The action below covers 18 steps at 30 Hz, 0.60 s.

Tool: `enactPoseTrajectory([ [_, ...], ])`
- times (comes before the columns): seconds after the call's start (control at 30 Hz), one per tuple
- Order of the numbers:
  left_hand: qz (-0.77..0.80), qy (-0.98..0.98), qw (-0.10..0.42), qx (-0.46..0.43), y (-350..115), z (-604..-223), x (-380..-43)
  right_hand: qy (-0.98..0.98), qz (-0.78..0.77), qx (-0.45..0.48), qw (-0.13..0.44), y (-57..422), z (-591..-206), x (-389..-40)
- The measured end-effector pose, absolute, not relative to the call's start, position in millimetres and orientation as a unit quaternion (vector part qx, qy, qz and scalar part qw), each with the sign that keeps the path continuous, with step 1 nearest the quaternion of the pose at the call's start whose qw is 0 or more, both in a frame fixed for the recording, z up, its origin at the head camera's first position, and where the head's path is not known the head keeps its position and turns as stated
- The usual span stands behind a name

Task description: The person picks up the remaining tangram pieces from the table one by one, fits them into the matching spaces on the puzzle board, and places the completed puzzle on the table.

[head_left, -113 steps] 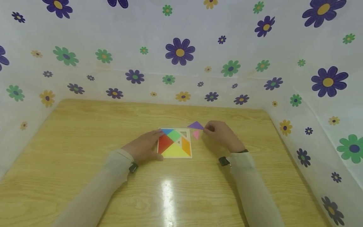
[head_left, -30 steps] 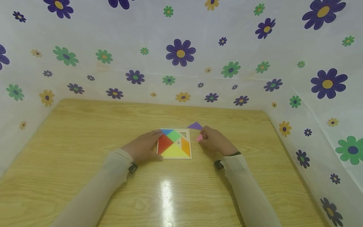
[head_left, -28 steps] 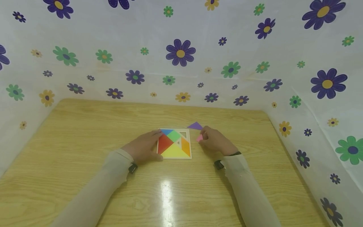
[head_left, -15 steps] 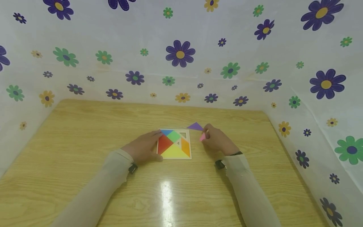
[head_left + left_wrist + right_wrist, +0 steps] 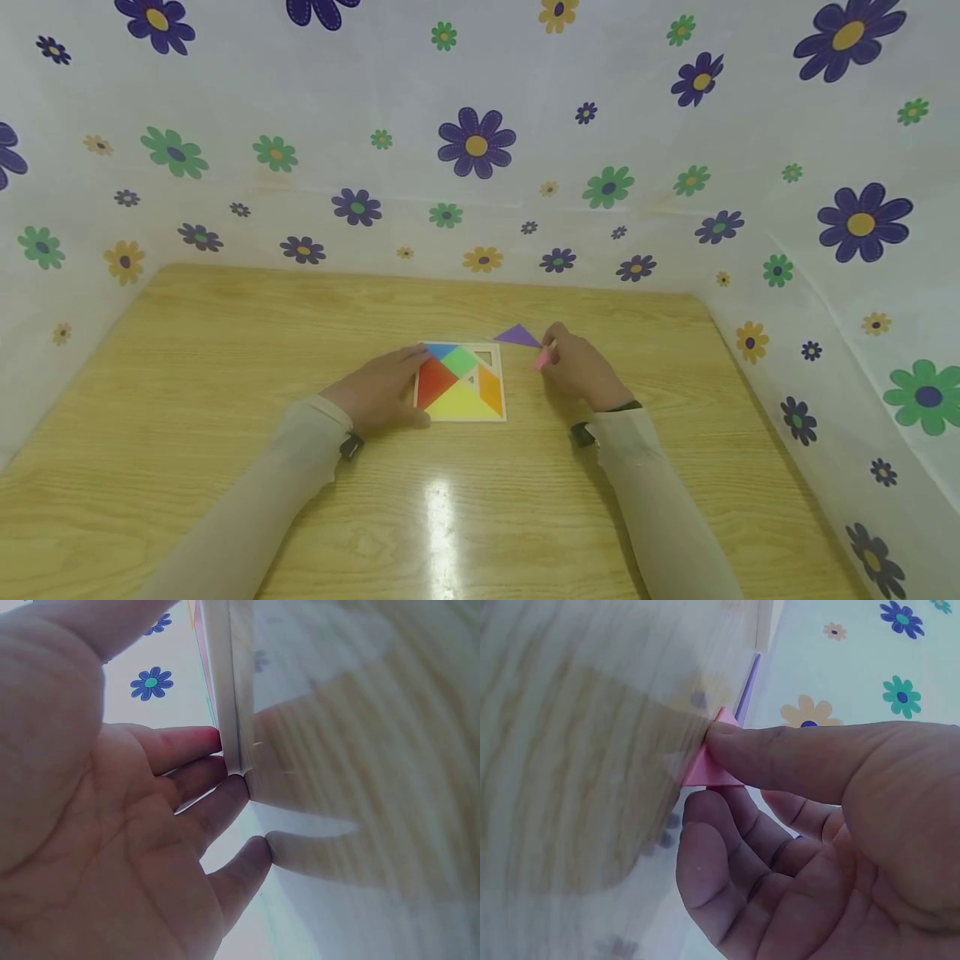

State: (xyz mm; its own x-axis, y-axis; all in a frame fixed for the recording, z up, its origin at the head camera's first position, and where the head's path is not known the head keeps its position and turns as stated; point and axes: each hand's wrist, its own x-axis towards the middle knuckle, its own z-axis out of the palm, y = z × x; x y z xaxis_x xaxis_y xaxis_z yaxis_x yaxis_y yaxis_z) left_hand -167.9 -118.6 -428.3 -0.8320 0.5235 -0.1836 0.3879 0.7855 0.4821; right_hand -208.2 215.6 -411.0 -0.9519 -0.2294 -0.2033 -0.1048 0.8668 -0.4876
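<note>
A square tangram tray point(image 5: 503, 400) lies flat on the table, holding blue, green, red, yellow and orange pieces. Two triangular openings show in it, one at the upper right and a smaller one near the middle. My left hand point(image 5: 375, 392) rests along the tray's left side, its loosely extended fingers touching the edge in the left wrist view. To the right of the tray, my right hand point(image 5: 581, 367) pinches a small pink triangle point(image 5: 709, 770) between thumb and fingers, tilted up. A purple triangle point(image 5: 518, 336) lies just beyond, its right corner by the right fingertips.
The wooden table point(image 5: 262, 333) has a bright light reflection in front of the tray. A white flower-patterned cloth point(image 5: 300, 92) stands behind the table and along both sides.
The right hand has left the purple triangle's corner and picked at the flat pink triangle, now pinched and tilted. Over the last second it shifted slightly right with it. The left hand stays put.
</note>
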Motion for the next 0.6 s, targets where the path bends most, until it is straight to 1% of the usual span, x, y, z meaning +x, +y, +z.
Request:
enactPoseTrajectory([
  [0.3, 0.208, 0.932, 0.161, 0.249, -118.4, -428.2, -168.6, 0.962, -0.228, -0.112, 0.097, 214.6, -408.9, -207.6],
  [0.6, 0.205, 0.934, 0.161, 0.246, -118.5, -429.0, -169.1, 0.960, -0.242, -0.136, 0.013, 209.5, -408.0, -209.0],
])
